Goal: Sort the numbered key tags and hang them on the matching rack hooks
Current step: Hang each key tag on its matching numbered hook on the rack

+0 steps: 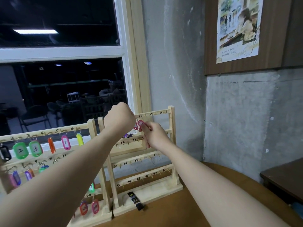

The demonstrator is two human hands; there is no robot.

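Observation:
Two wooden racks stand side by side on the table. The right rack (171,145) bears hooks numbered 28 to 48, mostly bare. The left rack (91,126) carries several coloured tags, among them green 2 (20,150), green 3 (35,148) and pink 5 (65,142). My right hand (153,133) pinches a red key tag (140,124) just below the top bar near number 28. My left hand (119,117) is curled at the same bar, fingers hidden behind its back, at the tag's metal ring (136,119). A second red tag (135,127) hangs beside it.
A black marker (135,201) lies on the right rack's base. The racks stand on a brown wooden table (188,208) against a window and a concrete wall. A darker table (285,179) is at the right. A poster hangs high on the wall.

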